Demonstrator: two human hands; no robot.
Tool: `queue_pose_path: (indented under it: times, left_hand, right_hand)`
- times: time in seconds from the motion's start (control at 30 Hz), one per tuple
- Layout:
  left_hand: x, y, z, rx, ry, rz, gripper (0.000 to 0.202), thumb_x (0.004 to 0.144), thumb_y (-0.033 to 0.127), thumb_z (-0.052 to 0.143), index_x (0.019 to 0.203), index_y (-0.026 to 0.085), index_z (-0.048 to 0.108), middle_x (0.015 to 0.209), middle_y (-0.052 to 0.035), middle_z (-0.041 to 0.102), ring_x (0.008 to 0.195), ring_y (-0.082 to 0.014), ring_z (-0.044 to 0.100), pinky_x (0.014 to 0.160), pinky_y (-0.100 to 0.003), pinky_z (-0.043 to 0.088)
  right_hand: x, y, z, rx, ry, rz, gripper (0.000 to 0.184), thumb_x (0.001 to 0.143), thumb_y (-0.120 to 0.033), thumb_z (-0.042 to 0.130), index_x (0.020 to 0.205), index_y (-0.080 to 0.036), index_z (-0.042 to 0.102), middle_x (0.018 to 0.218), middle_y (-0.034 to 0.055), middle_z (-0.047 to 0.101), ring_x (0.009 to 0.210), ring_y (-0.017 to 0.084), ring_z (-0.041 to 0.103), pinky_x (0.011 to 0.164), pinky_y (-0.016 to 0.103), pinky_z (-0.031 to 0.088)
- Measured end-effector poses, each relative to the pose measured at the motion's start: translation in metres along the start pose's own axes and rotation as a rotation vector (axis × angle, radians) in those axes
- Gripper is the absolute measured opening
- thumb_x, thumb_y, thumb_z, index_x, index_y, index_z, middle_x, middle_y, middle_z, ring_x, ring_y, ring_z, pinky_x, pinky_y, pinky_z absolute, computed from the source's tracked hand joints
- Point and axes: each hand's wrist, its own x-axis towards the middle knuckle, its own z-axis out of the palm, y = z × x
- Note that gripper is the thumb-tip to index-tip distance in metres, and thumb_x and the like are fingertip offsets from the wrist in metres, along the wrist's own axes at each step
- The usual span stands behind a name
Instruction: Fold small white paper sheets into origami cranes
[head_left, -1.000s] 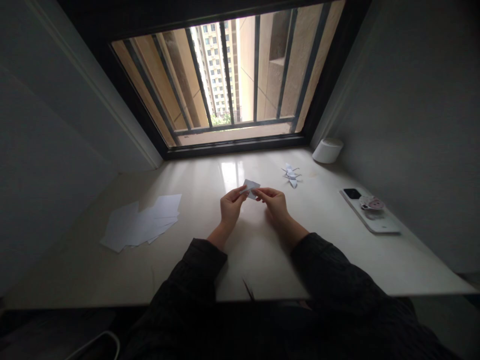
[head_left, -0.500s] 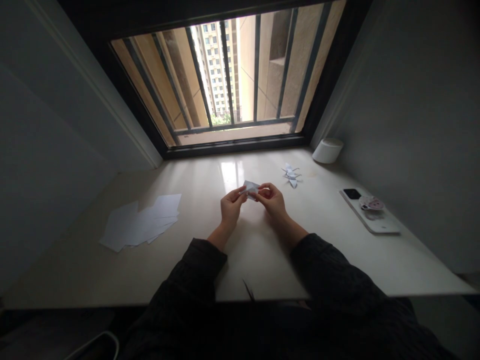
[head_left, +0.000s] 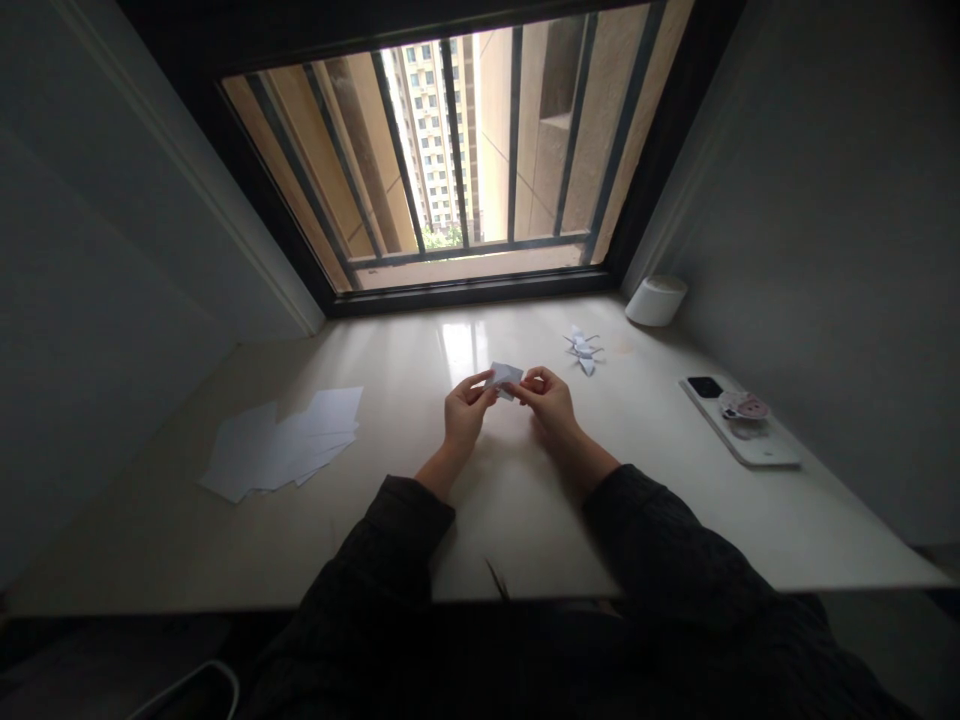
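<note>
A small folded piece of white paper is held up between my two hands, over the middle of the pale table. My left hand pinches its left side between thumb and fingers. On the right side, my right hand is closed on the paper, with its thumb against the near face and the fingers curled. Some fingertips are hidden behind the paper. Just beyond my right hand lie white folded paper figures with thin pointed ends, close together.
Several loose white paper sheets overlap on the left of the table. To the right lies a white phone with a round pinkish grip on its back. A white cylindrical object stands in the back right corner, below the barred window.
Both hands have shifted slightly to the right with the folded paper. The right thumb presses a little differently on the paper. Everything on the table stays in place.
</note>
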Motion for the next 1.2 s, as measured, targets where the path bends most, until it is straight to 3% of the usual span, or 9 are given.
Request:
queue_pose_path:
  times: [0.2,0.57,0.8,1.07,1.2]
  left_hand:
    - [-0.001,0.001,-0.002,0.020,0.071,0.008,0.053,0.059,0.034,0.082,0.101,0.018,0.054,0.075,-0.0034,0.069,0.071,-0.0167,0.066,0.071,-0.031,0.051]
    - [0.005,0.001,-0.006,-0.041,0.006,-0.166,0.055,0.056,0.034,0.084,0.100,0.015,0.059,0.075,-0.0068,0.071,0.075,-0.0194,0.068,0.077,-0.035,0.050]
    - [0.003,0.000,-0.006,-0.031,-0.044,-0.153,0.051,0.061,0.036,0.081,0.104,0.014,0.062,0.082,-0.0099,0.073,0.082,-0.0222,0.069,0.081,-0.036,0.050]
    - [0.005,-0.003,-0.006,0.065,-0.072,-0.043,0.062,0.063,0.037,0.080,0.117,0.015,0.059,0.080,-0.0089,0.074,0.082,-0.0213,0.069,0.079,-0.034,0.052]
    - [0.005,-0.001,-0.007,0.120,-0.098,-0.123,0.060,0.064,0.044,0.077,0.113,0.014,0.061,0.088,-0.0121,0.073,0.083,-0.0232,0.069,0.067,-0.031,0.054]
  right_hand:
    - [0.000,0.000,0.000,-0.008,0.018,-0.017,0.048,0.047,-0.043,0.086,0.064,-0.022,0.045,0.055,-0.0054,0.057,0.049,0.010,0.049,0.048,0.025,0.040]
    - [0.005,-0.002,-0.002,0.028,0.030,-0.006,0.049,0.046,-0.045,0.085,0.062,-0.020,0.047,0.055,-0.0042,0.058,0.046,0.008,0.045,0.044,0.023,0.035]
    - [0.010,0.007,-0.006,0.015,0.042,-0.013,0.048,0.049,-0.045,0.084,0.061,-0.021,0.044,0.051,-0.0062,0.053,0.044,0.007,0.043,0.043,0.021,0.034]
    - [0.015,0.016,-0.014,-0.132,0.035,-0.100,0.041,0.059,-0.047,0.079,0.067,-0.021,0.048,0.053,-0.0052,0.054,0.046,0.010,0.049,0.045,0.024,0.041]
    - [0.015,0.014,-0.015,-0.167,0.017,-0.140,0.040,0.064,-0.050,0.075,0.069,-0.022,0.047,0.061,-0.0030,0.060,0.049,0.011,0.053,0.048,0.025,0.045]
